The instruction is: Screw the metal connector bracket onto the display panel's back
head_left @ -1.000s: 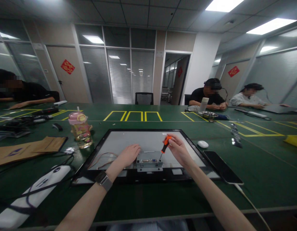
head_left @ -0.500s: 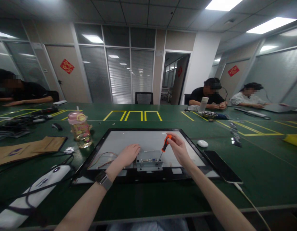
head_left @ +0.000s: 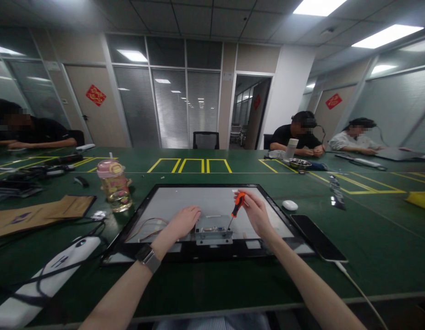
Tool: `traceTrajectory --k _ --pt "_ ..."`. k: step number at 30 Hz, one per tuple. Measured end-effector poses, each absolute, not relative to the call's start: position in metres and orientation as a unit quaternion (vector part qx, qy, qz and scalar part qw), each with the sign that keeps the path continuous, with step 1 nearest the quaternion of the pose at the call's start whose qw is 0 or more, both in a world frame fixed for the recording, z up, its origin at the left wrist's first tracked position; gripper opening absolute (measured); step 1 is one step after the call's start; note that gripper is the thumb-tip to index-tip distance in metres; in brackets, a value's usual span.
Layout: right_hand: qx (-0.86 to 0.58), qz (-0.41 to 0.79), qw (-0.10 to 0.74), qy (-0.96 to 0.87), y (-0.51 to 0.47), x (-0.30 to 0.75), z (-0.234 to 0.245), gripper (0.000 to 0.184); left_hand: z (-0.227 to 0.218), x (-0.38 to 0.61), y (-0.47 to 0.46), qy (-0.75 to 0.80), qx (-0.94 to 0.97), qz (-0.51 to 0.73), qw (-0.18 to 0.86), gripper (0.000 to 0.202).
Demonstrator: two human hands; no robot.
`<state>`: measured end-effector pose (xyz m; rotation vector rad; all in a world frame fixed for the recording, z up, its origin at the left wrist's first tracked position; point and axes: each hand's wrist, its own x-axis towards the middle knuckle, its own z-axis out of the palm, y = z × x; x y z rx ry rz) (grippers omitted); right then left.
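Observation:
A flat display panel [head_left: 184, 197] with a black frame and pale back lies in front of me. Near its front edge sits a metal bracket [head_left: 214, 239] with a circuit board and ports on it. My right hand [head_left: 256, 211] grips an orange and black screwdriver [head_left: 238, 204], tilted, its tip down at the bracket's right end. Resting by the bracket's left side is my left hand [head_left: 184, 221], fingers stretched out together and nothing visible in them; whether they press on the bracket I cannot tell. Thin wires [head_left: 148, 224] lie on the panel left of it.
Left of the panel stand a drink bottle [head_left: 118, 190] and a white power strip [head_left: 57, 275] with cables, beside a brown paper bag [head_left: 40, 215]. On the right lie a phone [head_left: 318, 236] with its cable and a small white case [head_left: 289, 205]. Several people sit across the green table.
The screwdriver handle has turned slightly in my right hand, and the fingers have shifted around it. My left hand and the panel stay where they were.

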<state>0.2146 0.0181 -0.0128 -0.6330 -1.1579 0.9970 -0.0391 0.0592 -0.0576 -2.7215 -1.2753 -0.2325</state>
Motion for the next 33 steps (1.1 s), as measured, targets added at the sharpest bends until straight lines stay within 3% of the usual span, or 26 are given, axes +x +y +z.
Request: traceTrajectory --k 9,19,33 --pt "-0.319 0.396 0.690 -0.514 0.022 0.218 -0.017 0.020 -0.058 -0.038 0.059 -0.438 -0.893 -0.100 0.033 0.036" --pt "-0.235 0.512 0.659 -0.498 0.016 0.216 -0.008 0.021 -0.053 -0.037 0.057 -0.439 -0.894 -0.077 0.050 0.034" --pt "-0.230 0.541 0.653 -0.477 0.015 0.215 -0.007 0.018 -0.051 -0.037 0.054 -0.440 -0.891 -0.107 0.034 0.037"
